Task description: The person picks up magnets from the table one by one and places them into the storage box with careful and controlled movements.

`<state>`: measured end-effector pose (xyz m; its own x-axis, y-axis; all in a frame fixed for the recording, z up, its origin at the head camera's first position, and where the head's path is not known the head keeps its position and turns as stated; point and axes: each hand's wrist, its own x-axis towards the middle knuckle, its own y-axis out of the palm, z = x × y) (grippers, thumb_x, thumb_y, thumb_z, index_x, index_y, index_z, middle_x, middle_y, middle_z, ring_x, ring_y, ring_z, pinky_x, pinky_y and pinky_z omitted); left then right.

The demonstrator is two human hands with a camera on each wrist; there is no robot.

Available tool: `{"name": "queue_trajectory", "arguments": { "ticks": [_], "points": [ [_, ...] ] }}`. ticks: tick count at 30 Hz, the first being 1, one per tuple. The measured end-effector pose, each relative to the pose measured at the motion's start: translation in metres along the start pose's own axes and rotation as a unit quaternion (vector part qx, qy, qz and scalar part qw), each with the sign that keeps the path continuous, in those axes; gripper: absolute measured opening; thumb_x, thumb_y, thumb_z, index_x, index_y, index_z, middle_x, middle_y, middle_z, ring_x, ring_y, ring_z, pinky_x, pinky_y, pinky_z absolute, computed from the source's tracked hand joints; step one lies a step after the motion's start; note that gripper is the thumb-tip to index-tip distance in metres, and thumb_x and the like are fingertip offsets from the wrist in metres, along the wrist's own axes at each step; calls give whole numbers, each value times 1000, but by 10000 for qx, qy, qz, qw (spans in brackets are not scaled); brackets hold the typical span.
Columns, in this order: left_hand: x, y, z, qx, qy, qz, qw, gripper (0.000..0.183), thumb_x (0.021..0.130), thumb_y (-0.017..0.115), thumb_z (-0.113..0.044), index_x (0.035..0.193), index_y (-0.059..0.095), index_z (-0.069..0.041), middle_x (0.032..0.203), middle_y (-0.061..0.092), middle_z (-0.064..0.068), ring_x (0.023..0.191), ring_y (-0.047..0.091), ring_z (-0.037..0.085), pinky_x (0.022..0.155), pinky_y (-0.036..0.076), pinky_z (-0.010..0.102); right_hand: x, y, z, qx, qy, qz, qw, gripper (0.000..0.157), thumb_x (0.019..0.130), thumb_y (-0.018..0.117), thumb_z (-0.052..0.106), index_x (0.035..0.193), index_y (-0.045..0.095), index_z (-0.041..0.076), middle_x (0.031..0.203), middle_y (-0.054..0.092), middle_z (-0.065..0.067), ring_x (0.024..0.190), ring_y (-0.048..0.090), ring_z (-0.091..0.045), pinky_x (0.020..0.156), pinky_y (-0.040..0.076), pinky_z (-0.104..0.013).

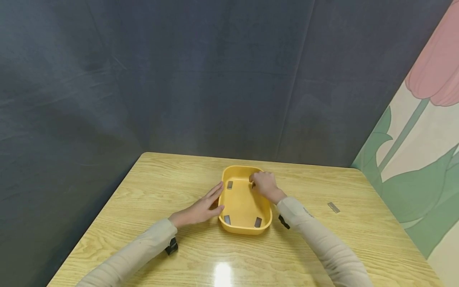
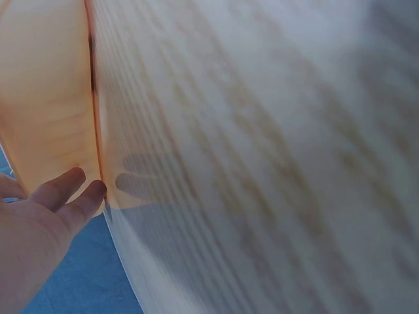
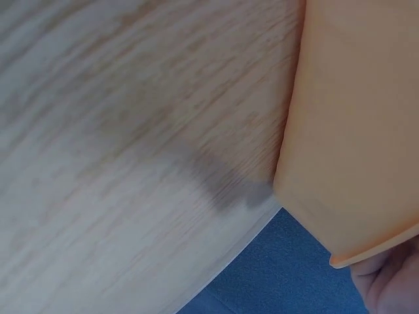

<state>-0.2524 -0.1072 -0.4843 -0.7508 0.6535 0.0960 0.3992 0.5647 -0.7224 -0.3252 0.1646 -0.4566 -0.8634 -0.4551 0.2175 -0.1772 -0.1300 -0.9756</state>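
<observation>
A yellow rectangular plastic tub (image 1: 240, 230) with rounded corners stands on the table. My left hand (image 1: 199, 209) rests against its left wall, fingers and thumb extended. In the left wrist view, fingertips (image 2: 91, 190) touch the tub's outer side (image 2: 49, 98). My right hand (image 1: 266, 185) reaches over the right rim into the far right corner, fingers curled and pinching a small dark piece (image 1: 253, 185), mostly hidden. Small grey rectangular plates lie inside: one (image 1: 230, 185) far left, one (image 1: 227, 219) near left, one (image 1: 257, 222) near right. In the right wrist view the tub wall (image 3: 353, 131) hides most of the hand.
Another grey plate (image 1: 333, 207) lies on the wood-grain table (image 1: 172, 175), right of the tub. A dark curtain (image 1: 215, 79) hangs behind the table's far edge. A flower-painted panel (image 1: 423, 171) stands along the right side.
</observation>
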Motion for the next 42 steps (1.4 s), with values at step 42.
{"name": "queue_trajectory", "arguments": {
  "ticks": [42],
  "points": [
    [-2, -2, 1, -53, 21, 143, 9999, 76, 105, 46, -40, 159, 3, -8, 166, -8, 0, 149, 6, 19, 116, 23, 44, -9, -5, -5, 1277, -278, -398, 9906, 16, 76, 80, -7, 79, 69, 4, 76, 67, -4, 69, 62, -19, 63, 54, -36]
  ]
}}
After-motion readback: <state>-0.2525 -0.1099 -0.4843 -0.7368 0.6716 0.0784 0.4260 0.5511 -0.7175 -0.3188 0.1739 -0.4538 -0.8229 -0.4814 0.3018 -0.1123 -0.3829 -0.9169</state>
